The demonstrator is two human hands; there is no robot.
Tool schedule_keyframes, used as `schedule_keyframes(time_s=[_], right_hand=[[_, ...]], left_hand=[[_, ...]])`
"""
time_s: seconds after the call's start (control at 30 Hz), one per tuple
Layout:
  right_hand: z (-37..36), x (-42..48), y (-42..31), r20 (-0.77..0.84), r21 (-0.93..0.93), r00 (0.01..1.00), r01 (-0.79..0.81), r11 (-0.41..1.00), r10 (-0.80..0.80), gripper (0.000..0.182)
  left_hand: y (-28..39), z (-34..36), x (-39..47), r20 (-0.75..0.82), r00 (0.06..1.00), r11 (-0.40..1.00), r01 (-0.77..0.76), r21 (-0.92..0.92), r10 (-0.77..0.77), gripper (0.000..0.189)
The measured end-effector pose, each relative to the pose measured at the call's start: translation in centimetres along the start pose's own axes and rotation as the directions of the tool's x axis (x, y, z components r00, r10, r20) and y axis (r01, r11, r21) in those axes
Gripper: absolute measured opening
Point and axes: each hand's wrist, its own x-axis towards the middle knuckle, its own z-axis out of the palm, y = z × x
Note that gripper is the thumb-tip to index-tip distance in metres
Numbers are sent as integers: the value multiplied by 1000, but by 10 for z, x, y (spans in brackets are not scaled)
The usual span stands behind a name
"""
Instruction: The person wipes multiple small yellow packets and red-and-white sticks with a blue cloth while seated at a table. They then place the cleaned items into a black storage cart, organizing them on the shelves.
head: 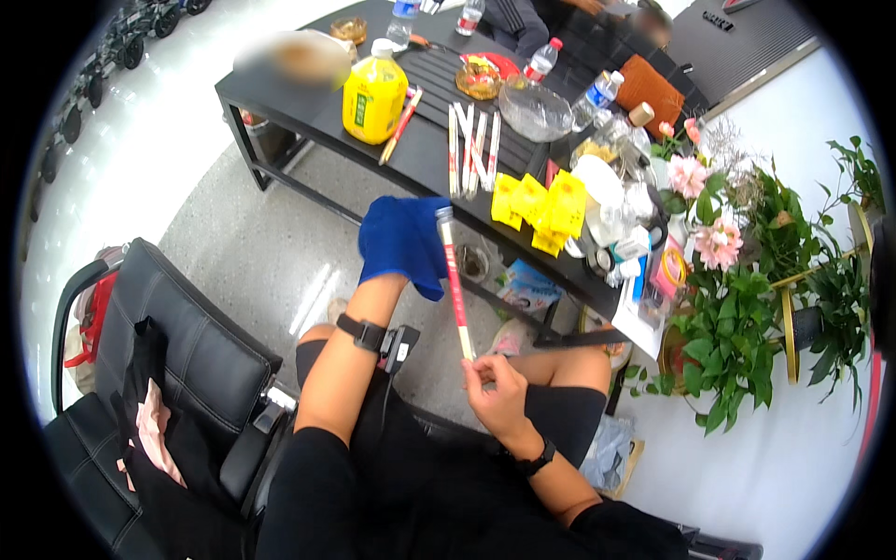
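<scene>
A blue cloth point(406, 241) drapes over my left hand, hiding its fingers, so their grip cannot be seen. In my right hand point(495, 395), finger and thumb pinch the lower end of a slim stick packet point(454, 280), apparently wrapped chopsticks, with a red and white sleeve and clear film. It stands nearly upright over my lap, its top end beside the cloth; whether the two touch is unclear. Several similar packets point(467, 150) lie side by side on the black table point(329, 112) ahead. Another packet point(401, 126) rests by a large yellow bottle point(373, 98).
Yellow sachets point(553, 206) lie near the table's front edge. A glass bowl point(535, 108), water bottles point(598, 94) and clutter crowd its right side. Potted plants point(735, 315) stand at right, a black leather chair point(189, 315) at left. Another person's leg point(518, 28) shows across the table.
</scene>
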Motion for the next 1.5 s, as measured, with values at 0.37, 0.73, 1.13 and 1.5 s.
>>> schedule_keyframes(time_s=[0.37,0.73,1.13,1.5], right_hand=[[1,121,-27,110,303,970,-240,922,216,15],[-7,235,-36,175,191,984,7,981,-41,21],[11,249,-22,209,282,972,-169,944,112,33],[67,381,48,53,-594,980,-123,795,191,39]], left_hand=[[17,22,-22,-90,893,896,-444,-21,441,17],[49,3,-27,127,891,810,-451,374,437,37],[42,-16,-25,142,938,873,-346,344,316,31],[9,-3,-9,51,993,953,-113,280,103,33]])
